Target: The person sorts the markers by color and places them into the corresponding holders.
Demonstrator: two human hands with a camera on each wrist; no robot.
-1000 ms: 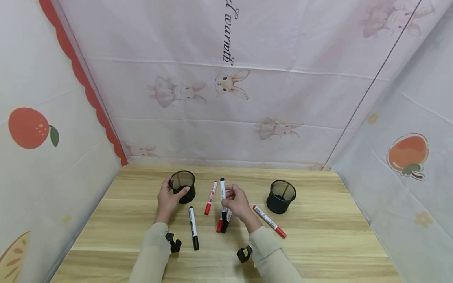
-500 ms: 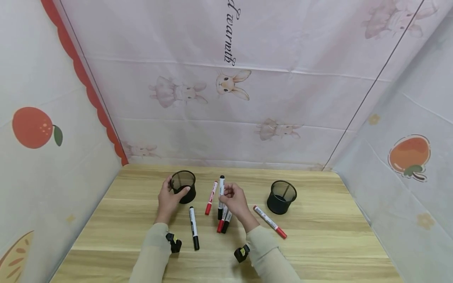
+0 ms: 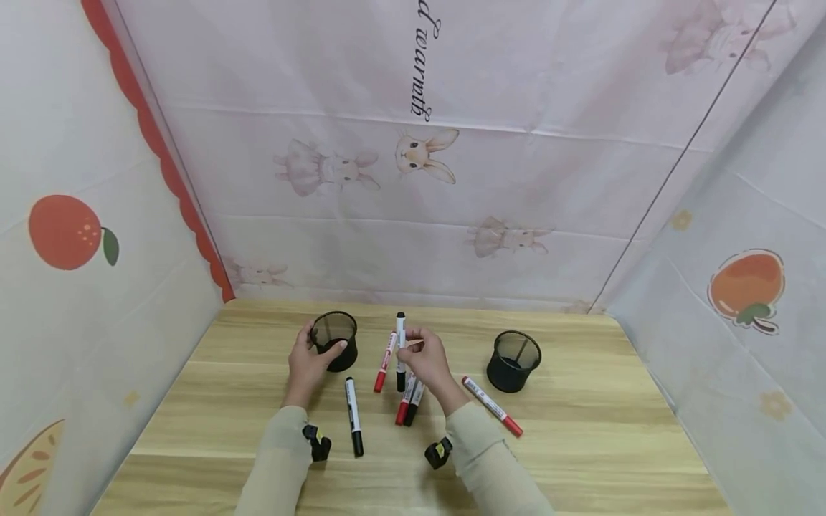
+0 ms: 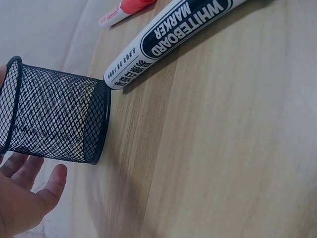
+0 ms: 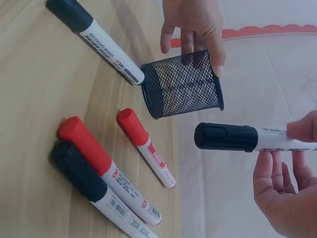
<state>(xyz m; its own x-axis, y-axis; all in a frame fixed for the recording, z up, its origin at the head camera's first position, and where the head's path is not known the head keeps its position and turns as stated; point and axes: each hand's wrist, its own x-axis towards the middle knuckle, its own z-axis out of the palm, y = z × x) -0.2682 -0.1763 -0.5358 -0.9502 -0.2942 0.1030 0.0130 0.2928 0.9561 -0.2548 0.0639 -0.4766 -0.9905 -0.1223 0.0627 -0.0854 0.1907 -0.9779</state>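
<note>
Black mesh first: the near cup [image 3: 345, 356] stands on the wooden table [image 3: 581, 437], and the left hand [image 3: 306, 364] has it, thumb on one side, fingers round the other. Over to the right hand [image 3: 429, 360], thumb and fingers pinching a white marker [image 3: 401, 342] by its barrel, black cap down, between the near cup and the far cup [image 3: 513, 364].

Only the head view gives us that far cup, with a red-capped marker [image 3: 492, 405] lying just beside it. But look at the right wrist view: the cap of the pinched marker is well apart from the tabletop, and the crossed weave on the near cup comes up sharp. Two more, one red pen [image 5: 110, 168] and one black pen [image 5: 101, 191], lie side by side, barcodes showing, the print too small to read. Another red one [image 5: 146, 148] lies near them.

To the left wrist view for the lettering: WHITEBOARD MARKER, upside down, on the loose black-capped marker [image 4: 168, 39] near the cup; smaller characters follow, unclear. Up on the backdrop [image 3: 361, 251], cut by the frame, black script reads "d warmth".
</note>
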